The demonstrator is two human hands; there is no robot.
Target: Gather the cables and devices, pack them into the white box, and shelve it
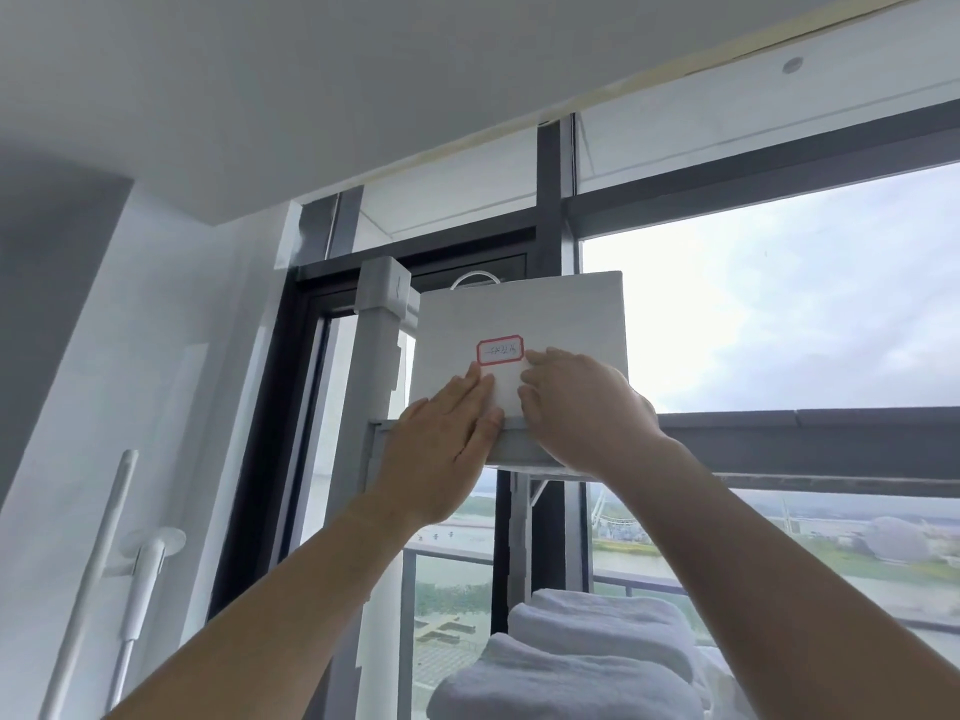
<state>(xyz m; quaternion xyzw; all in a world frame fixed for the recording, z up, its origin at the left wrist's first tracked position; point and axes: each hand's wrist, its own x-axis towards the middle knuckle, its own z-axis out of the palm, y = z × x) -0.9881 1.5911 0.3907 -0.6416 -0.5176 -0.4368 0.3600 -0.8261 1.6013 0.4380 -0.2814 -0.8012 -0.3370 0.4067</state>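
The white box (540, 314) stands on the top shelf (524, 445) of a grey rack, in front of the window. A red-bordered label (500, 350) sits on its front face. A loop of white cable (477, 277) pokes up above the box's rim. My left hand (441, 449) lies flat against the lower front of the box, fingers straight. To its right, my right hand (576, 407) presses the same face, fingertips just below the label. Both arms reach upward.
The grey rack post (375, 387) rises left of the box. Folded white towels (587, 652) lie on a lower shelf. A dark window frame (551, 200) and glass stand behind. A white pole with a bracket (132, 558) hangs on the left wall.
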